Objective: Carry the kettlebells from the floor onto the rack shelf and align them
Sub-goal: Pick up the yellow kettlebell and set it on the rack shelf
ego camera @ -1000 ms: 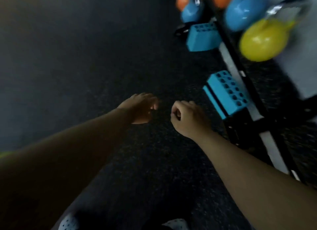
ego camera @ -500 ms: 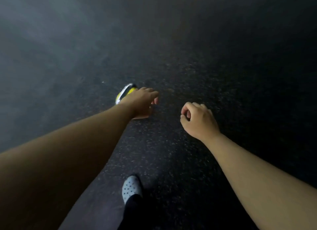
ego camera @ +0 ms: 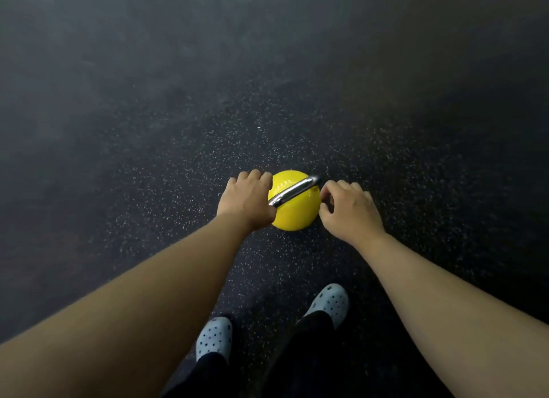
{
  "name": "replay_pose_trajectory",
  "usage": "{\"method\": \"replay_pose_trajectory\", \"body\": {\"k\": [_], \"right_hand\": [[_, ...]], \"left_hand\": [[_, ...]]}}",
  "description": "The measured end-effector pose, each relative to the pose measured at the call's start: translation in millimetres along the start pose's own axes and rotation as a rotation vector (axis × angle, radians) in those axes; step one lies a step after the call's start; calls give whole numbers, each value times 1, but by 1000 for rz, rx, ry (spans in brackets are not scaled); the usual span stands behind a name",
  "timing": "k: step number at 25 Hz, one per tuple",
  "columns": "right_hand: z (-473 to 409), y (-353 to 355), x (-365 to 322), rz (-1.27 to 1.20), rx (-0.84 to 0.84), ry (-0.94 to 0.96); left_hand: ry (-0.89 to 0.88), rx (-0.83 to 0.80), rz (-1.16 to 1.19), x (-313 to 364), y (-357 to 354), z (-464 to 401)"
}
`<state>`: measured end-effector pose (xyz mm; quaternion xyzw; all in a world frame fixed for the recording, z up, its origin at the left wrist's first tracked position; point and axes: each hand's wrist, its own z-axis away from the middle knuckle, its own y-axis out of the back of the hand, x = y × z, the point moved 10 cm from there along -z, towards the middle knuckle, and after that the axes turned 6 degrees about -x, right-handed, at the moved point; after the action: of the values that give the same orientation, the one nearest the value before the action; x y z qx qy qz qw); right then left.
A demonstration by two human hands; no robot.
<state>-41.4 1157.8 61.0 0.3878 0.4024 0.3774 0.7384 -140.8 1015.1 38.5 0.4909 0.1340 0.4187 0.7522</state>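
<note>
On the dark speckled floor [ego camera: 178, 159], straight ahead of both feet: one yellow kettlebell [ego camera: 292, 214], standing upright, with its silver handle [ego camera: 292, 192] running slantwise across the top, near end low on the left, far end high on the right. No other kettlebell in view from the head camera.

Left hand [ego camera: 248, 203] laid over the near-left end of the handle, fingers [ego camera: 255, 176] held together and curled down past the far side of the ball; whether closed fully round the bar, cannot tell, since the back of the hand hides it. Right hand [ego camera: 350, 212] just beside the ball's right edge, fingers [ego camera: 341, 186] bent inward and loosely bunched, thumb and forefinger tips close to each other near the far end of the handle, pinching nothing that can be made out; touching the ball or not, cannot tell.

Bare forearms reaching down from both lower corners. Below them, two pale blue clogs with holes [ego camera: 214, 336], left one nearer, right one further forward, under dark trouser legs [ego camera: 297, 365].
</note>
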Motion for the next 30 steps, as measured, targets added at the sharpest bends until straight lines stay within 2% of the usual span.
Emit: {"method": "replay_pose_trajectory", "body": {"k": [5,9,13,17,19,21,24,30], "right_hand": [[-73,-38,22,148,-122,153],[-129,-96,37,292,-233,190],[-165,-146,47,241,-366,201],[-184,-160,50,68,-500,193],[-182,-161,44,86,-556,236],[-171,-155,41,51,-544,242],[-144,-137,58,-133,-442,145],[-54,-62,133,-377,-202,-210]], "left_hand": [[227,-97,106,-12,-63,-48],[235,-140,162,-20,-107,-98],[194,-227,137,-22,-147,-131],[130,-327,533,-24,-173,-135],[66,-332,574,-23,-169,-135],[49,-320,517,-22,-163,-135],[-51,-309,312,-2,-142,-139],[-423,-328,-39,120,-72,-139]]}}
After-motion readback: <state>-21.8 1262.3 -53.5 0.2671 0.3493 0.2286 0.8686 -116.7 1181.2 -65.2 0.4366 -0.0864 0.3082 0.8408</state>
